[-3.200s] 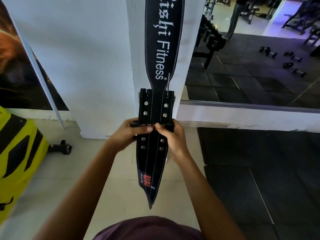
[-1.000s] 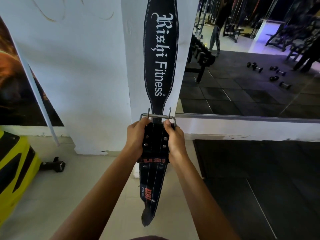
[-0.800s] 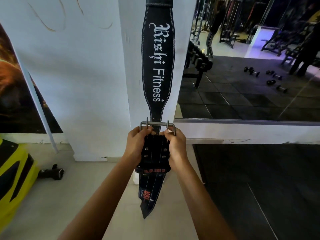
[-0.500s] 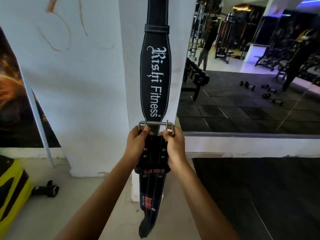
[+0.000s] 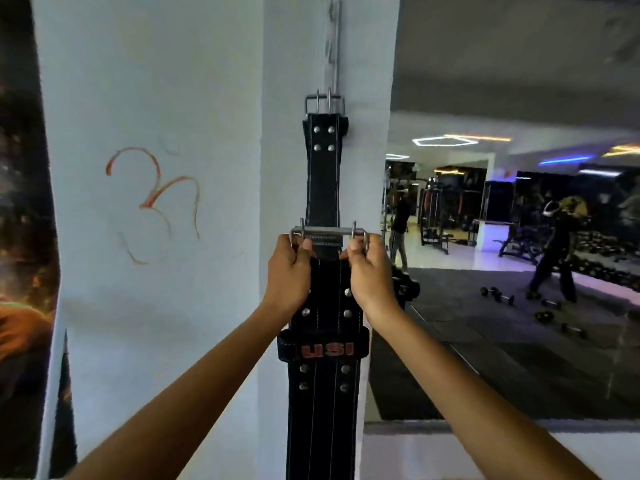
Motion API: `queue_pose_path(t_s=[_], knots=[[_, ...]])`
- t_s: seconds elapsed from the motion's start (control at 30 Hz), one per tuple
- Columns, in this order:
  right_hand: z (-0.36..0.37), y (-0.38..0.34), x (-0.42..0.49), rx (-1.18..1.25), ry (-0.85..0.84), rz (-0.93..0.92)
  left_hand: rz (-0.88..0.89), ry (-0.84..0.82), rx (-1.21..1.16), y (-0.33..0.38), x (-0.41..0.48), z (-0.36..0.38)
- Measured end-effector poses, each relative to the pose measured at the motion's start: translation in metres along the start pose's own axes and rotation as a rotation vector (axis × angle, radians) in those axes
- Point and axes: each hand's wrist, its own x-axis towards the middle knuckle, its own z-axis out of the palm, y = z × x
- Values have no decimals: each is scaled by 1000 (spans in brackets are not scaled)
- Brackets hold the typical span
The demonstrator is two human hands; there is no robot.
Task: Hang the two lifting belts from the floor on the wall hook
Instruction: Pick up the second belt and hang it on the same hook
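One black lifting belt (image 5: pixel 322 181) hangs flat on the white pillar, its steel buckle caught on the metal wall hook rail (image 5: pixel 333 46) above. In front of it I hold a second black belt (image 5: pixel 323 393) with a red "USI" loop, upright, its tail dropping out of view below. My left hand (image 5: pixel 290 271) and my right hand (image 5: pixel 367 268) grip the two ends of this belt's steel buckle (image 5: pixel 328 233), which sits well below the hook, over the hanging belt's lower strap.
The white pillar (image 5: pixel 280 133) stands between a white wall with an orange mark (image 5: pixel 152 199) on the left and a large mirror (image 5: pixel 519 237) on the right. The mirror reflects gym machines, dumbbells on black mats and people. A dark poster (image 5: pixel 20 237) lines the left edge.
Both hands have lifted the USI belt up along the pillar, and my view has tilted up. The hanging belt's buckle and the hook rail have come into view.
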Motion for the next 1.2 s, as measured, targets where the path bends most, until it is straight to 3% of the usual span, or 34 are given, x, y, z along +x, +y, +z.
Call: queue_pose_path(t_s=[0.27, 0.63, 1.0, 1.2], knots=[[5, -88, 145, -55, 105, -240, 249, 27, 113, 86, 152, 10], [41, -173, 287, -1, 164, -192, 416, 223, 210, 154, 312, 32], [60, -156, 328, -28, 149, -282, 422, 349, 274, 125, 357, 40], [58, -148, 319, -79, 148, -255, 304, 372, 505, 118, 333, 37]])
